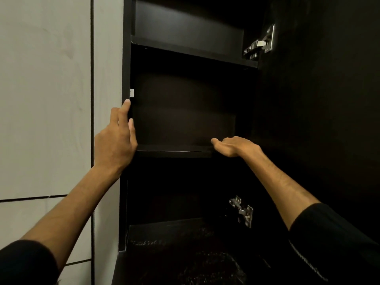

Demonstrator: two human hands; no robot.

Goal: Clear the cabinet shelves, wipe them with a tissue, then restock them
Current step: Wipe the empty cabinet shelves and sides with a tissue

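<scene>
A tall dark cabinet stands open in front of me, its shelves bare. My left hand holds the cabinet's left front edge, fingers outside and thumb on the inner side. My right hand lies on the right part of the middle shelf, thumb pointing left along the front edge. Its fingers reach back onto the shelf and are hidden, so I cannot tell whether they hold anything. No tissue shows in view.
The open cabinet door hangs at the right with two metal hinges. An upper shelf sits above. A pale tiled wall is at left. Dark, indistinct items lie on the bottom surface.
</scene>
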